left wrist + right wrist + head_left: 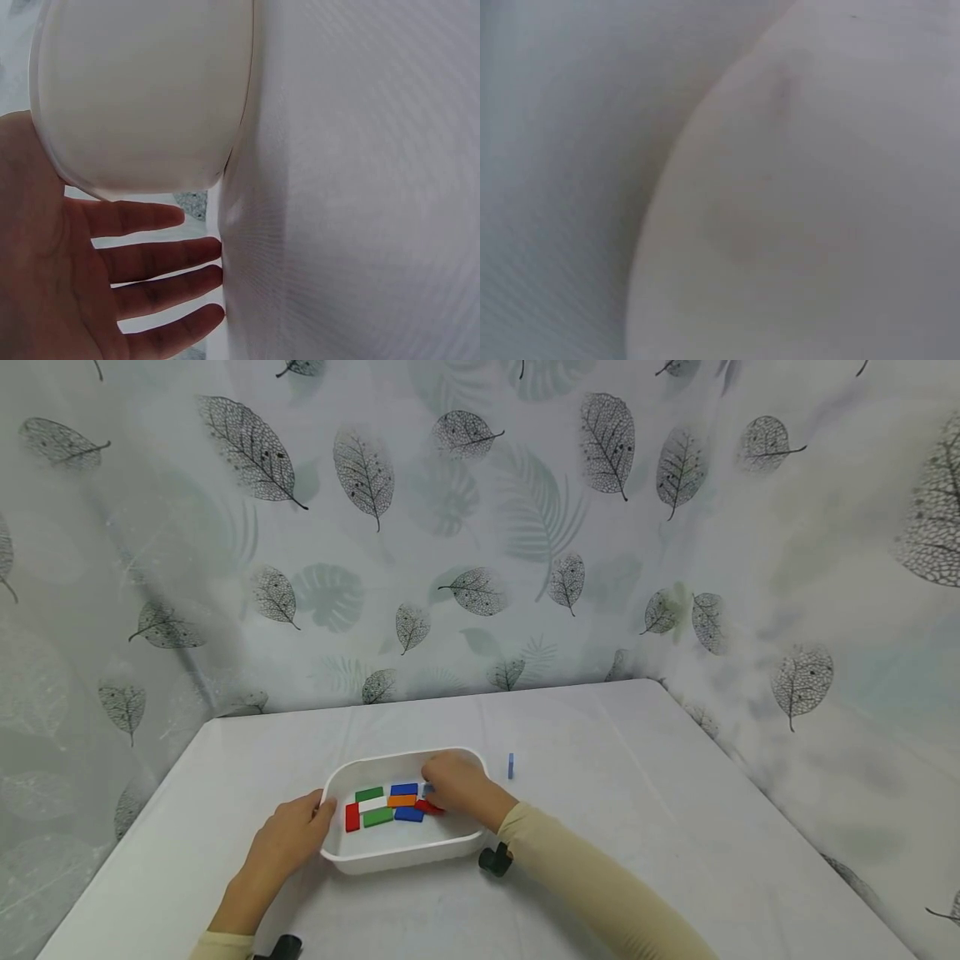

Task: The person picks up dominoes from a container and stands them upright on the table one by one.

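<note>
A white plastic tray [405, 857] stands on the table, with flat coloured blocks laid side by side inside, among them an orange block [402, 801], a white block [372, 804] and a red block [352, 817]. My left hand [296, 831] rests at the tray's left end, thumb at the rim. In the left wrist view, that hand's fingers [154, 259] are straight beside the tray's outer wall [142, 90]. Reaching over the right rim, my right hand [453, 781] pinches a light blue block [428, 790], mostly hidden by the fingers.
Another blue block [511, 766] stands on the white table [637, 827] just right of the tray. Leaf-patterned cloth [480, 527] hangs behind and along both sides of the table. The right wrist view is blurred, showing the tray's pale outer wall [802, 225] close up.
</note>
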`<state>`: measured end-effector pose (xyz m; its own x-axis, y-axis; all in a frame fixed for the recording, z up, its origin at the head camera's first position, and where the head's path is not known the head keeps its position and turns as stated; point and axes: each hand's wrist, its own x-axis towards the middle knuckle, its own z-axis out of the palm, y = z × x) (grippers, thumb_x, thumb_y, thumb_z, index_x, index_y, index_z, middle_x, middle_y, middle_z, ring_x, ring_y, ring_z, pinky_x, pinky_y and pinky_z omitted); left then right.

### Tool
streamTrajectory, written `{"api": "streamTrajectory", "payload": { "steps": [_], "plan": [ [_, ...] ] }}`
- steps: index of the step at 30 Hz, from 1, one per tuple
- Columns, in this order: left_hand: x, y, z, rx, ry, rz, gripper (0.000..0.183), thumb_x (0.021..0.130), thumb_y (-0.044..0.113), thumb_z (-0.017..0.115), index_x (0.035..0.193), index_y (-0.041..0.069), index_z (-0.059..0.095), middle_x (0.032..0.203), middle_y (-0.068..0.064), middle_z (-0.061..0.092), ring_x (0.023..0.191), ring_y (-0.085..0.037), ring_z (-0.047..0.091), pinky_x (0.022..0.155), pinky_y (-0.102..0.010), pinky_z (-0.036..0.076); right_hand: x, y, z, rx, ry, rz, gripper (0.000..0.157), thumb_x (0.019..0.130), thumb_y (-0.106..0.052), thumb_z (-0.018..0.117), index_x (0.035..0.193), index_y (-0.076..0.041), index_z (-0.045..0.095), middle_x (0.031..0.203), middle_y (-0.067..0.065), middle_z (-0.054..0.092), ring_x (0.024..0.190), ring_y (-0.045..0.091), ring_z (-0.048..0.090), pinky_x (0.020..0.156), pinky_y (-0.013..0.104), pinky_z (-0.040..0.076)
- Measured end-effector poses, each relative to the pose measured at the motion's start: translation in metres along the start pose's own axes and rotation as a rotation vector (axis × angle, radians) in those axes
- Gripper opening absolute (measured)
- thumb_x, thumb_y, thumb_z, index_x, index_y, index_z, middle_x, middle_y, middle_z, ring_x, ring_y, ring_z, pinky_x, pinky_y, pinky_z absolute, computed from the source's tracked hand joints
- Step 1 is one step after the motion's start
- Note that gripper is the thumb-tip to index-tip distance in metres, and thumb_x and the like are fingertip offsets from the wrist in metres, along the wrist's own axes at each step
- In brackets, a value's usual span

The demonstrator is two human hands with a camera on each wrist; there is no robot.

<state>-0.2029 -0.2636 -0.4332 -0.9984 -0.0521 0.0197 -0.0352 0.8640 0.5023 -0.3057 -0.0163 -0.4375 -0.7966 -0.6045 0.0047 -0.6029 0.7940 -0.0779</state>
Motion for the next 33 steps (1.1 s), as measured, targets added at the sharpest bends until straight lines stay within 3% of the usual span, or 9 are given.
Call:
{"api": "streamTrajectory", "payload": {
  "steps": [10, 20, 25, 33],
  "plan": [
    [0.0007, -0.0002, 0.0003, 0.000, 0.001, 0.010, 0.043, 0.107, 0.029, 0.050, 0.132, -0.005, 0.061, 0.103, -0.016, 0.070, 0.075, -0.025, 0.057, 0.058, -0.039, 0.048, -0.0009, 0.0008, -0.0013, 0.036, -0.006, 0.008, 0.023, 0.091, -0.028, 0.080, 0.087, -0.013, 0.064, 0.073, -0.003, 0.054, 0.069, 0.013, 0.051, 0.062, 0.023, 0.040],
    [0.0013, -0.0018, 0.0012, 0.003, -0.003, 0.006, 0.044, 0.107, 0.029, 0.050, 0.133, -0.005, 0.060, 0.109, -0.019, 0.071, 0.077, -0.025, 0.058, 0.060, -0.040, 0.050, -0.0007, 0.0013, 0.0006, 0.176, 0.008, -0.008, 0.027, 0.090, -0.023, 0.083, 0.106, -0.013, 0.063, 0.083, -0.004, 0.055, 0.079, 0.014, 0.053, 0.071, 0.022, 0.045],
    [0.0012, -0.0020, 0.0012, 0.002, -0.001, 0.005, 0.044, 0.107, 0.029, 0.050, 0.133, -0.005, 0.060, 0.106, -0.017, 0.071, 0.076, -0.025, 0.057, 0.059, -0.039, 0.049, -0.0017, 0.0020, 0.0005, 0.212, 0.039, -0.026, 0.021, 0.094, -0.021, 0.079, 0.110, -0.012, 0.069, 0.088, -0.005, 0.060, 0.081, 0.012, 0.054, 0.074, 0.021, 0.047],
    [0.0024, -0.0035, 0.0018, 0.006, -0.001, 0.004, 0.044, 0.107, 0.030, 0.050, 0.133, -0.004, 0.061, 0.107, -0.017, 0.071, 0.078, -0.026, 0.058, 0.061, -0.041, 0.050, -0.0073, 0.0041, -0.0067, 0.401, 0.125, 0.007, 0.023, 0.091, -0.018, 0.082, 0.110, -0.010, 0.074, 0.091, -0.004, 0.067, 0.083, 0.010, 0.058, 0.077, 0.021, 0.050]
  ]
}}
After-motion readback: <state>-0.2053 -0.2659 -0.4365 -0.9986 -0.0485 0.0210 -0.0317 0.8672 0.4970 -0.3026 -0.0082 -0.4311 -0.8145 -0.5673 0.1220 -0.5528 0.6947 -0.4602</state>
